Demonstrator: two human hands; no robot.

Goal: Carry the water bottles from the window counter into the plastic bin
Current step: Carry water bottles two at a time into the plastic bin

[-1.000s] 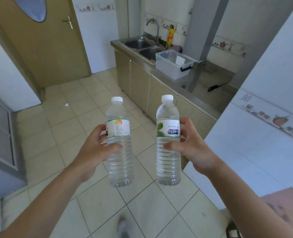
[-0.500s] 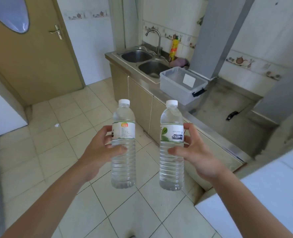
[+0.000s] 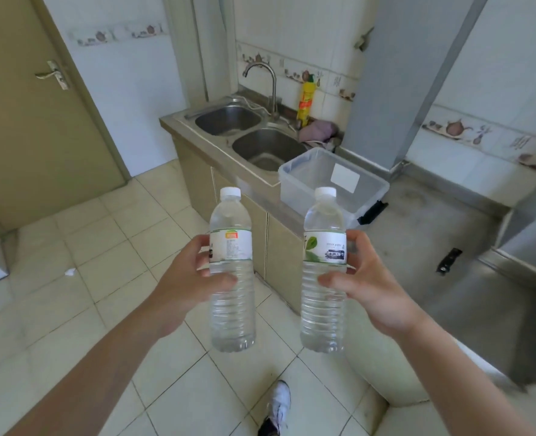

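— Bottles, location? One water bottle (image 3: 232,297) was upright in the left hand (image 3: 188,280), a second bottle (image 3: 323,297) upright in the right hand (image 3: 369,289), above the floor (image 3: 71,309).
— Grip and bin?
— Each grip was wrapped around its bottle. The plastic bin (image 3: 298,193) sat on the desk (image 3: 417,262) beside the sink (image 3: 268,147).

Centre of frame: the left hand (image 3: 191,280) grips an upright water bottle (image 3: 231,272) with an orange-marked label; the right hand (image 3: 370,287) grips a second upright bottle (image 3: 323,272) with a green leaf label. Above them, a clear plastic bin (image 3: 310,196) stands on the steel counter (image 3: 417,247) beside a double sink (image 3: 251,133). Upper left: a door (image 3: 34,127). Bottom centre: a white shoe (image 3: 277,407) on the tiled floor (image 3: 71,278).
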